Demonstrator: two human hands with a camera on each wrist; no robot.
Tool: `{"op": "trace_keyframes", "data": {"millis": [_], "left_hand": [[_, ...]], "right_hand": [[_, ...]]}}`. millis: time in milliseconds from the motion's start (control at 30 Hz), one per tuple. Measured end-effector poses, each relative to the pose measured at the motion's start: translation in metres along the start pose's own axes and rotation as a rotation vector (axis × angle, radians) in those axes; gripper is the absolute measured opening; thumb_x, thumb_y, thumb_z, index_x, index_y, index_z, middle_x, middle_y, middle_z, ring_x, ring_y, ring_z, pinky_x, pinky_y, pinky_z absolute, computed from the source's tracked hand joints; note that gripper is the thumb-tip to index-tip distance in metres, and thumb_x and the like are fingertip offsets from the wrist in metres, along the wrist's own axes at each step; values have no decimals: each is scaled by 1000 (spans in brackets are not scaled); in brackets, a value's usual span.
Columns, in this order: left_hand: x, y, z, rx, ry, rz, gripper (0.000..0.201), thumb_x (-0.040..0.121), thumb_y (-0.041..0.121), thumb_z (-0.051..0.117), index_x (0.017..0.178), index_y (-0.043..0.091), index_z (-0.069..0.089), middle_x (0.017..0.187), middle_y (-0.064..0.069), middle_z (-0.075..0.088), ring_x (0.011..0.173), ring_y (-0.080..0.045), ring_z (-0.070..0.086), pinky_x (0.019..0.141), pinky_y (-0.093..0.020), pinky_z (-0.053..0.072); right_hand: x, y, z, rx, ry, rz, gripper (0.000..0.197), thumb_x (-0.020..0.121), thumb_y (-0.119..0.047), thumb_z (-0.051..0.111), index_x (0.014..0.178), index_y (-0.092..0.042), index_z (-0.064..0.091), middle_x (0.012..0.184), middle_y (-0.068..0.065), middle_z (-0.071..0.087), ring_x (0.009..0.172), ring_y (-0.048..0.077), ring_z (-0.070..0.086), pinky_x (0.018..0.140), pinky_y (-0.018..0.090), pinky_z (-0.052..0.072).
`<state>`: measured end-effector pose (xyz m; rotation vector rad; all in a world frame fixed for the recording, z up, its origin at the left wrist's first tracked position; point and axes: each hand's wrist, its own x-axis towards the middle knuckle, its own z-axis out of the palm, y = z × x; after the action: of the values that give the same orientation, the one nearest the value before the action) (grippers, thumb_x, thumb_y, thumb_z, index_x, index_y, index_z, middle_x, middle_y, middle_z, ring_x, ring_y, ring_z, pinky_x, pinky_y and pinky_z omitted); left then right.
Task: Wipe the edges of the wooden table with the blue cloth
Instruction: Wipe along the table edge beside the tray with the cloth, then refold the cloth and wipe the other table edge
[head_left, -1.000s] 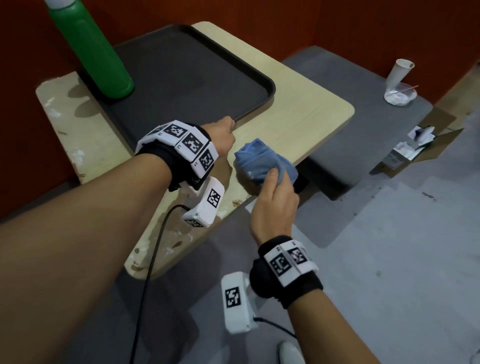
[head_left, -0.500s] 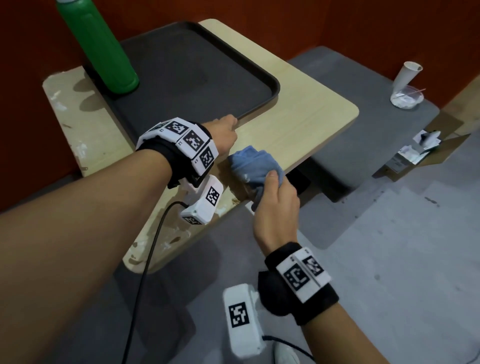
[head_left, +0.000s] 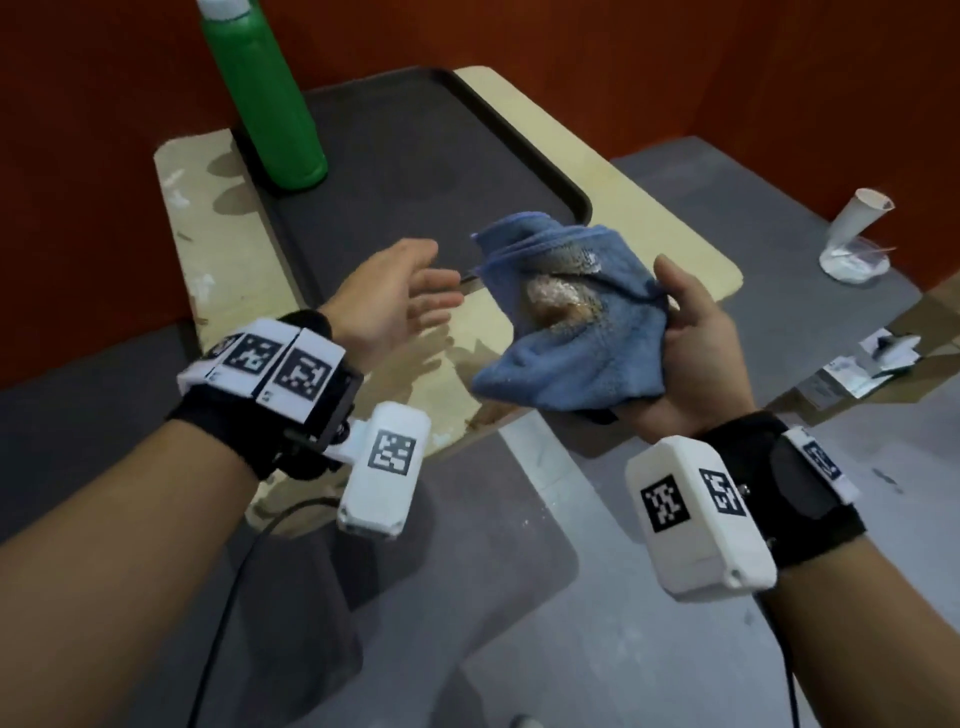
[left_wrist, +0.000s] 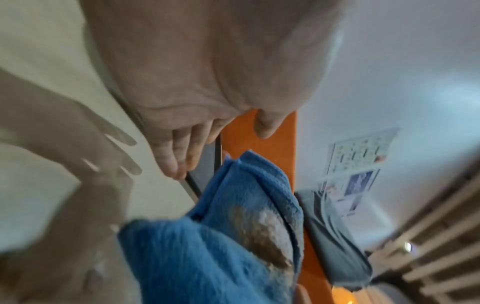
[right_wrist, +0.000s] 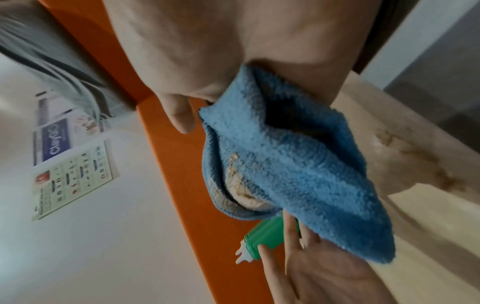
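My right hand (head_left: 691, 338) grips the crumpled blue cloth (head_left: 566, 332) and holds it up above the near edge of the wooden table (head_left: 639, 218). A beige smear of dirt shows on the cloth's upturned face, also seen on the cloth (left_wrist: 233, 236) in the left wrist view and on the cloth (right_wrist: 293, 170) in the right wrist view. My left hand (head_left: 400, 296) hovers just left of the cloth, palm turned toward it, fingers straight and holding nothing. The tabletop near the edge carries stains and pale smudges.
A dark tray (head_left: 415, 171) covers much of the table, with a green bottle (head_left: 265, 98) standing at its far left corner. A grey bench (head_left: 779, 218) on the right holds a white paper cup (head_left: 857, 213) and a clear dish. Papers lie on the floor at right.
My right hand has lifted the cloth off the table edge and turned it dirty side up. My left hand has left the tray rim and opened beside the cloth.
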<state>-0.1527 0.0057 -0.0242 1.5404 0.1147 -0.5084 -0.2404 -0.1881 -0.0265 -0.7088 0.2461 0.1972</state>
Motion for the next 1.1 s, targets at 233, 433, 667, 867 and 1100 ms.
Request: {"op": "trace_keyframes", "data": {"millis": [233,433,667,867,1100], "left_hand": [[-25,-5,-9,-401,-254,-159,87,87,72,27,133,2,49,130,-17,61,115,-33,62,95,-45,50],[-52,-4,-30,-661,-255,-133,83,85,58,47,139,-5,42,147,-23,41,134,-39,41,105,-46,38],[-64,-4,3,-872,-252,26,57,88,37,51,136,7,51,141,-14,53,126,-30,52,106,-42,44],[-56,-16,52,-581,71,121,43,85,-8,52,126,4,57,124,-15,66,113,-29,65,93,-37,55],[-67,-17,102,-703,307,165,47,93,-8,34,136,5,48,131,-17,61,117,-31,62,93,-40,54]], "right_hand": [[23,0,6,21,-52,91,53,96,-41,36,136,-9,50,124,11,63,108,26,64,98,42,49],[34,-5,20,-41,-123,183,48,101,-37,33,125,-8,63,124,14,65,110,28,65,91,41,55],[70,-6,28,-194,-299,406,53,101,-42,27,136,-12,52,134,13,58,119,27,60,96,42,52],[101,-25,11,-370,-503,513,54,103,-41,19,144,-12,39,144,12,48,130,27,49,109,42,40],[128,-70,-6,-770,-640,499,62,101,-50,21,133,-8,53,133,13,59,124,24,57,107,41,41]]}}
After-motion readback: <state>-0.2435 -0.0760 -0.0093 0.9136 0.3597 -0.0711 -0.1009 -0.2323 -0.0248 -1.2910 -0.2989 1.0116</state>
